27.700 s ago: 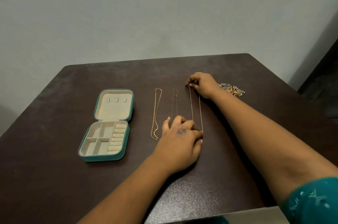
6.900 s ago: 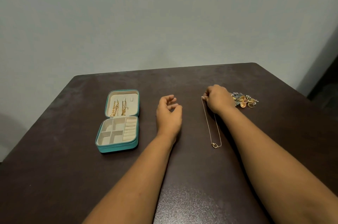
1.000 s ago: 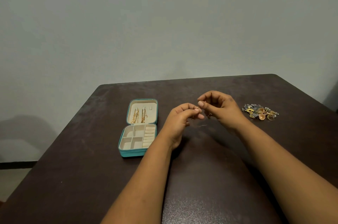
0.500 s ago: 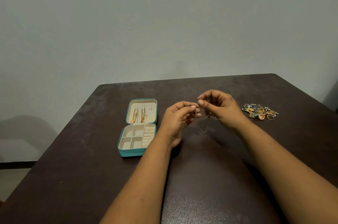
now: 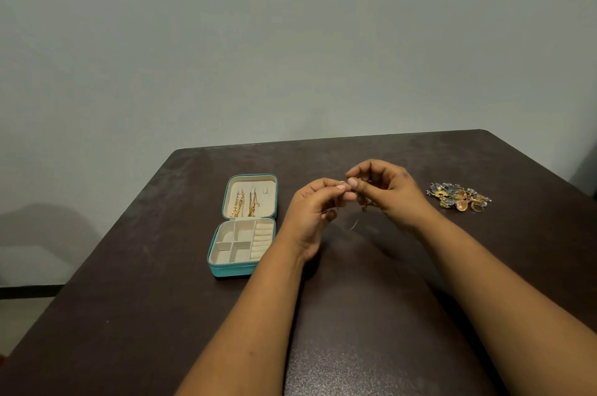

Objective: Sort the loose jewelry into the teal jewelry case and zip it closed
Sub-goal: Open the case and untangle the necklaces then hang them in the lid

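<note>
We are holding the thin necklace (image 5: 350, 225) above the table (image 5: 355, 315), its slack loop hanging between both hands. The left hand (image 5: 311, 211) and right hand (image 5: 386, 190) are pinching its ends, fingertips nearly touching. It is probably light, limp and tangle-prone; we judge the clasp ends the best hold. The teal jewelry case (image 5: 226, 269) is lying open at nine o'clock, the loose jewelry (image 5: 458, 197) at three o'clock.

A dark brown, matte worktop (image 5: 355, 315) with rounded corners fills the view. On its left side lies an open teal zip-around jewelry case (image 5: 231, 269), cream-lined; far right sits a loose heap of gold and grey-blue jewelry pieces (image 5: 458, 197).
</note>
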